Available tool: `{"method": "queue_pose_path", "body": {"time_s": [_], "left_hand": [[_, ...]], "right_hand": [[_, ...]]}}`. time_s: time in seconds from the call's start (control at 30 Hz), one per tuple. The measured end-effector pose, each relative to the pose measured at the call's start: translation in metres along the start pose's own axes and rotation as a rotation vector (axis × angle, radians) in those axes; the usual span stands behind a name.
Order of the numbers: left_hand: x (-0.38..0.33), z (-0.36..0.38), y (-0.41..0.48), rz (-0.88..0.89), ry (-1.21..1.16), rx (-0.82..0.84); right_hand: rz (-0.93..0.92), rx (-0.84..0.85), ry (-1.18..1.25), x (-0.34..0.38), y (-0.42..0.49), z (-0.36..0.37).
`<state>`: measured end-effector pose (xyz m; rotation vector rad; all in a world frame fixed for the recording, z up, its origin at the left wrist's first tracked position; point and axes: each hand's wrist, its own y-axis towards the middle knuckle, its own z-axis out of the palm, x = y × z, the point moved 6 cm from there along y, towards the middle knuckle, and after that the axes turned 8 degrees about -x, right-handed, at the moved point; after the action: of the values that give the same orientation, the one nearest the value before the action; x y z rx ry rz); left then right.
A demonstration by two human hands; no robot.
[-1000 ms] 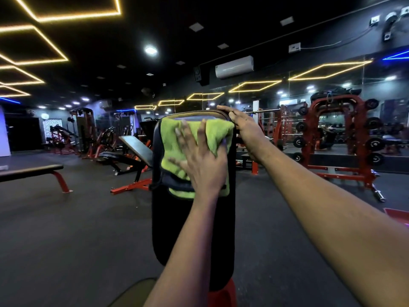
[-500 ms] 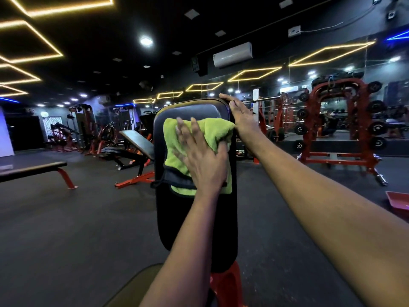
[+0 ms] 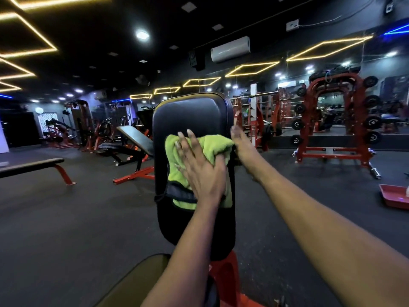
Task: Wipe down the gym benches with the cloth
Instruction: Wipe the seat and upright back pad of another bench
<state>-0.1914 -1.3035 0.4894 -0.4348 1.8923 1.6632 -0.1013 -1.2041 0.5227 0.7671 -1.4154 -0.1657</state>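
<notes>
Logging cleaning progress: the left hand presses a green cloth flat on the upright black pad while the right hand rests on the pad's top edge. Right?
Not quite. In the head view the right hand grips the pad's right side edge, not its top. The left hand does press the green cloth flat on it.

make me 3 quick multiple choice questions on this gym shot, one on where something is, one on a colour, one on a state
1. Where is the cloth?
A. on the floor
B. pressed on the upright black backrest pad
C. on the flat bench

2. What colour is the cloth?
A. lime green
B. white
C. red

3. What is the left hand doing?
A. hanging free
B. lying flat on the cloth, fingers spread
C. gripping a dumbbell

Answers:
1 B, the cloth lies against the middle of the pad.
2 A, it shows bright green on black.
3 B, the palm covers the cloth, while the right hand holds the pad's right edge.
</notes>
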Motion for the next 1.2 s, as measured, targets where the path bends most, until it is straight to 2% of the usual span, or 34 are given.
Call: {"method": "queue_pose_path", "body": {"time_s": [0.07, 0.2, 0.37, 0.5, 0.63, 0.77, 1.0, 1.2], "left_hand": [[-0.005, 0.001, 0.000, 0.032, 0.018, -0.034], [0.021, -0.001, -0.041, 0.135, 0.034, -0.030], [0.047, -0.008, -0.086, 0.050, 0.070, 0.066], [0.036, -0.008, -0.060, -0.070, -0.046, 0.065], [0.013, -0.007, -0.016, -0.029, -0.112, -0.025], [0.033, -0.003, -0.054, 0.094, -0.027, -0.025], [0.073, -0.014, -0.134, -0.093, 0.081, 0.111], [0.036, -0.014, -0.076, -0.084, -0.088, 0.049]], "right_hand": [[0.105, 0.038, 0.028, -0.022, -0.005, 0.004], [0.122, -0.013, 0.069, -0.028, -0.003, 0.000], [0.144, -0.026, 0.050, -0.028, -0.010, 0.000], [0.144, -0.042, 0.012, -0.032, -0.021, -0.008], [0.133, -0.050, -0.051, -0.040, -0.025, -0.014], [0.136, -0.062, -0.039, -0.042, -0.023, -0.012], [0.155, -0.066, -0.019, -0.048, -0.037, -0.010], [0.140, -0.119, -0.063, -0.044, -0.042, -0.010]]}}
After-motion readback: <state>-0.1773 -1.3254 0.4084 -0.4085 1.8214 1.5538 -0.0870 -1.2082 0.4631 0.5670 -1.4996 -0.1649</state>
